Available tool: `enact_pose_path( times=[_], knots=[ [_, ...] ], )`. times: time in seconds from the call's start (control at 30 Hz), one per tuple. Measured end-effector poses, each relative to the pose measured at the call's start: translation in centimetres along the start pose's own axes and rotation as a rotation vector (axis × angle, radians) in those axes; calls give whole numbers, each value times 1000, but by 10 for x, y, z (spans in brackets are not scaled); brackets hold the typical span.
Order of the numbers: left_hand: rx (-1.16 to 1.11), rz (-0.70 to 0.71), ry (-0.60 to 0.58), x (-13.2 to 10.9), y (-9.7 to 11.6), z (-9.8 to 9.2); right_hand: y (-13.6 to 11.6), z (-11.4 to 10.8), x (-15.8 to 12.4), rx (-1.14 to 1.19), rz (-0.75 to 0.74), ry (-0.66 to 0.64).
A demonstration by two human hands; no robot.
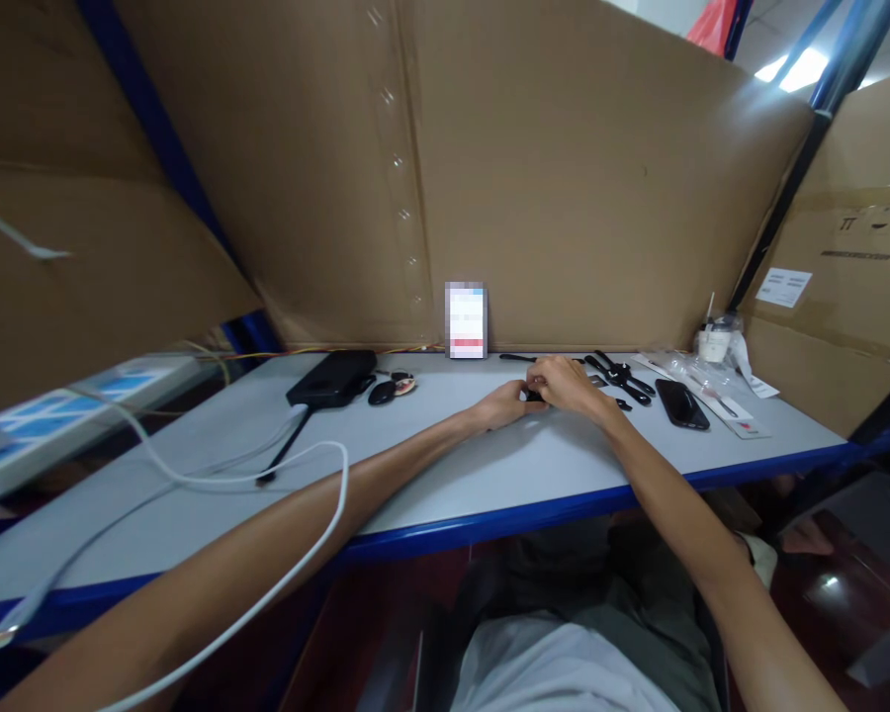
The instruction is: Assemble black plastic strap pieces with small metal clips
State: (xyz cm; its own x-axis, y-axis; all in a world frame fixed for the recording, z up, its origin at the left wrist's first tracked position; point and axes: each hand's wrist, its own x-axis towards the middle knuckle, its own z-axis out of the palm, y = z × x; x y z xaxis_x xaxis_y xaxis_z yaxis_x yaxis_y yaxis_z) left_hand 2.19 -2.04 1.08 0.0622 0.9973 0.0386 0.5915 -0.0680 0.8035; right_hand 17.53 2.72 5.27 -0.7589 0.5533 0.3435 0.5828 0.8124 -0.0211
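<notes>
My left hand [504, 406] and my right hand [562, 382] meet over the table, right of the middle. Between their fingertips is a small black object [533, 396], mostly covered, so its kind does not show. Both hands are closed around it. Just beyond them a thin black strap [517, 357] lies near the cardboard wall. Right of my right hand are a black wristwatch-like item with straps [620, 375] and a small black piece [623, 404] close to my wrist.
A black phone [682, 403] and clear plastic packaging [701, 381] lie at right. A lit screen [466, 320] leans on the cardboard. At left are a black box-shaped device [333, 378], a black oval item [382, 394] and a power strip [81, 405]. A white cable [341, 494] crosses my left forearm.
</notes>
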Motion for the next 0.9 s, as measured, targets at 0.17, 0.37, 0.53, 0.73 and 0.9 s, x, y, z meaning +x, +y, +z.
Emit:
enact_pose_path(
  times=[0.17, 0.37, 0.53, 0.73, 0.9],
  knots=[
    [-28, -80, -47, -2, -1, 0, 1, 1, 2, 90, 73, -14],
    [-47, -81, -72, -4, 1, -1, 10, 12, 10, 296, 195, 19],
    [-112, -85, -145, -10, 6, -5, 14, 13, 10, 239, 244, -6],
    [-122, -65, -159, -12, 8, -6, 13, 9, 7, 153, 229, -25],
    [-81, -91, -118, -11, 7, -5, 14, 2, 7, 267, 177, 26]
  ],
)
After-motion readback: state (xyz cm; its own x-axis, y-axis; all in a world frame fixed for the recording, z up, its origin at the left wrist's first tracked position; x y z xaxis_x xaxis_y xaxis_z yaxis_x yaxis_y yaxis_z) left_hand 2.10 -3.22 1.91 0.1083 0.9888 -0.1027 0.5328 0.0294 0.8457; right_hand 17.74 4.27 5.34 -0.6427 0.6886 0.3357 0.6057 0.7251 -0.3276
